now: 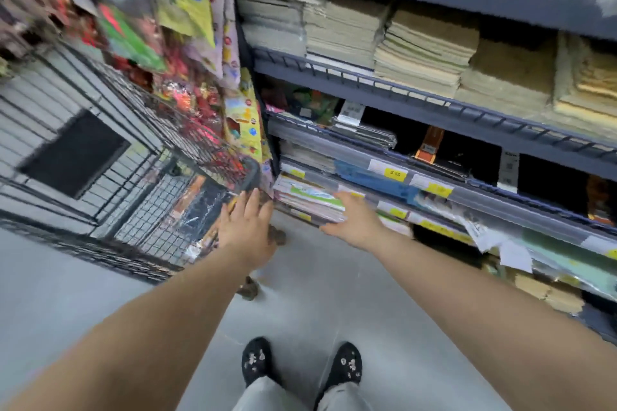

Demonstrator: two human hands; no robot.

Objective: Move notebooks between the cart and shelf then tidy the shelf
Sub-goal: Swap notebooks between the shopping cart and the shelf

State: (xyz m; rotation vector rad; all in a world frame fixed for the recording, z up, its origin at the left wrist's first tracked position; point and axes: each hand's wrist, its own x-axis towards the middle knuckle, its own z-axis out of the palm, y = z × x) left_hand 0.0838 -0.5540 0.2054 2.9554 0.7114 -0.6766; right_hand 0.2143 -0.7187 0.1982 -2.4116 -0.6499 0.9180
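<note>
Notebooks (309, 202) lie in a flat, shrink-wrapped-looking stack at the left end of a low shelf (500, 197), their spines and page edges facing the aisle, just behind the strip of yellow price tags (395, 174). The right hand (354, 227) rests flat against the front of that stack, fingers spread and extended, so its grip is apart and clamped on nothing. The left hand (245, 227) is likewise open, fingers splayed, hovering over the near corner of the wire cart (160, 210), where more glossy packs lie in the lower basket; the picture is blurred there and I cannot tell whether the fingertips touch anything. Judging by the thin covers and the sheen of the wrap, these notebooks are probably light one by one but weighty as a bundle, floppy across their width, and slippery where plastic meets plastic. A pinch at one corner would likely let the stack sag or fan out. The safer hold is probably both palms on opposite short ends, or one hand under the bundle and the other on top, pressing the pile together as a block. Higher shelves hold taller piles of pale paper pads (424, 53), well apart from the hands. The floor (317, 294) below is bare grey.
</note>
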